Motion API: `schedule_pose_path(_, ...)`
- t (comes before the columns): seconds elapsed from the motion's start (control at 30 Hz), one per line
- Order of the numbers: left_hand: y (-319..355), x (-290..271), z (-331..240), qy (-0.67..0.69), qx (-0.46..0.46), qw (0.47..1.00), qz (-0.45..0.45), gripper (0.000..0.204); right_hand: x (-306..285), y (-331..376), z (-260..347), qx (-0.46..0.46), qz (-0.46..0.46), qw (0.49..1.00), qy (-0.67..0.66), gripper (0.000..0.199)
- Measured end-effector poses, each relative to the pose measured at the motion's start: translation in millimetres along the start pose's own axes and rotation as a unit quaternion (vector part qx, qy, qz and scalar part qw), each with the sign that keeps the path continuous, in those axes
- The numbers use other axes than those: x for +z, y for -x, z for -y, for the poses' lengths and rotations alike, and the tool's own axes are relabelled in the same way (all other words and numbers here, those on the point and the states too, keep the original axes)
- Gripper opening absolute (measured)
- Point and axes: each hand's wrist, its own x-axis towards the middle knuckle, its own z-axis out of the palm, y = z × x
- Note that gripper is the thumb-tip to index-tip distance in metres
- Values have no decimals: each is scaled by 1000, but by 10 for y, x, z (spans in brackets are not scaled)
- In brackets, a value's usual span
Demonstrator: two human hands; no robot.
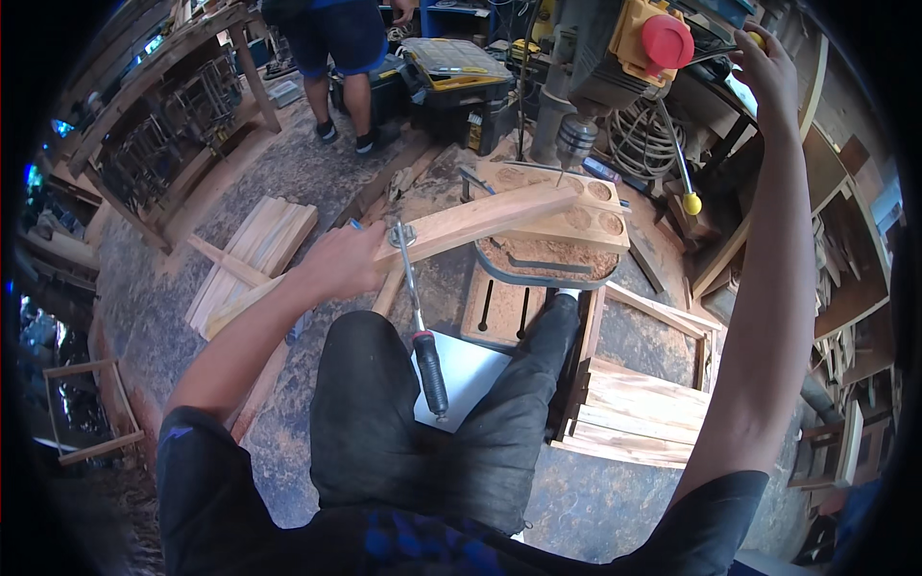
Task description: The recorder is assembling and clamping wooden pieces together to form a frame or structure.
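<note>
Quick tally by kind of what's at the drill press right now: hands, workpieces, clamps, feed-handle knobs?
Hands: 2, left hand holding the wooden strip, right hand raised at a yellow knob
Wooden strip: 1
Backing board with round holes: 1
Clamp: 1
Yellow knobs: 2, one visible low
Total: 7

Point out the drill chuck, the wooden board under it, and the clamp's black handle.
drill chuck (577, 136), head view, middle of the chuck body
wooden board (480, 221), head view, top face mid-length
clamp handle (430, 372), head view, middle of the black grip

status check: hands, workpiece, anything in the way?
Left hand grips wooden plank under drill bit. Right hand up on feed handle. Clamp hangs off plank.
</note>
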Motion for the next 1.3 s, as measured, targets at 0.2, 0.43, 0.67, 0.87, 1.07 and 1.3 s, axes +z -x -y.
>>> schedule_pose_path(0.2,-22,93,109,-16,21,999,-25,60,-56,-126,-61,-2,60,998,35,42)
schedule_pose_path(0.43,-21,81,77,-22,9,1000,-14,61,-71,-126,-81,-10,49,997,61,42)
schedule_pose_path(0.67,-10,86,71,-26,2,999,-20,47,-16,113,30,-32,22,998,52,40)
schedule_pose_path(0.87,-9,47,45,-26,2,1000,-12,48,-11,340,94,-49,-4,998,44,39)
schedule_pose_path(1.07,-30,58,56,-20,11,1000,-5,58,-71,378,63,-67,-31,996,40,37)
schedule_pose_path(1.3,-47,58,62,-19,21,1000,-11,58,51,977,326,-162,-177,960,145,31)
